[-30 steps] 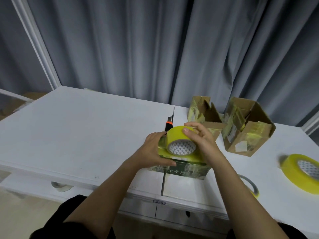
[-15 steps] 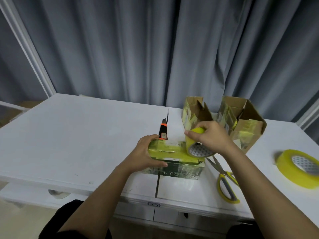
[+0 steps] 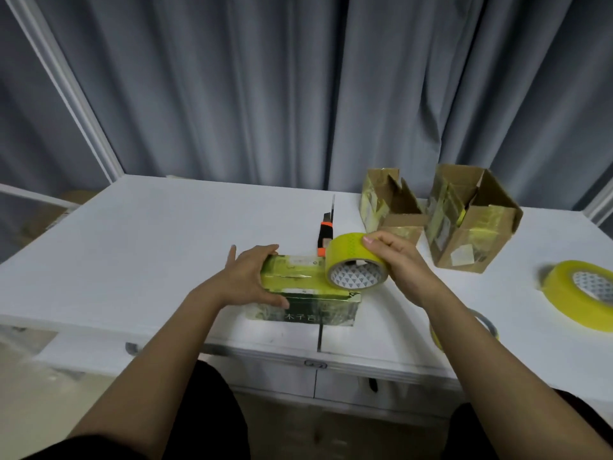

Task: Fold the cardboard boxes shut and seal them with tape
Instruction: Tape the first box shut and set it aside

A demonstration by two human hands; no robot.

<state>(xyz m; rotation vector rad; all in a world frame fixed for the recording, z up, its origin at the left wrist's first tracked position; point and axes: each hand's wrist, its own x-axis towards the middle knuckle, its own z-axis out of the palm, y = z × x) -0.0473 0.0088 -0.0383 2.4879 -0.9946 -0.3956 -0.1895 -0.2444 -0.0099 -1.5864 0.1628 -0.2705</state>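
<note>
A small green printed box lies closed on the white table, with yellow tape across its top. My left hand grips the box's left end, thumb on the front face. My right hand grips a yellow tape roll that stands on edge over the box's right end, a strip running from it along the lid. Two brown cardboard boxes stand with open flaps at the back right, one nearer the middle and one further right.
An orange and black utility knife lies just behind the green box. A second yellow tape roll lies flat at the right edge. A yellow-rimmed ring is partly hidden under my right forearm. Grey curtains hang behind the table.
My right hand drew the tape roll from the middle of the lid to the box's right end, laying a strip. My left hand stayed on the left end. The scissors are hidden now.
</note>
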